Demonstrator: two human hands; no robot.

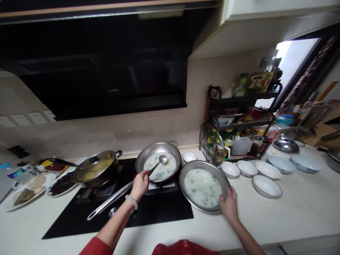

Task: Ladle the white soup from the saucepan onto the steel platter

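Observation:
My left hand (140,185) is closed round the long metal handle of a ladle (162,159). The ladle's bowl hangs over a steel wok (148,153) on the black cooktop (159,209); the wok holds a little white soup with green bits. My right hand (228,205) grips the near right rim of a wide steel basin (186,173) that stands on the counter beside the wok. The basin is filled with the same white soup. A beaded bracelet sits on my left wrist.
A lidded pan (95,170) stands on the left burner, with plates of food (29,189) further left. A small white bowl (189,156), several empty white bowls (266,186) and a black spice rack (239,124) with a glass lid (211,145) lie to the right.

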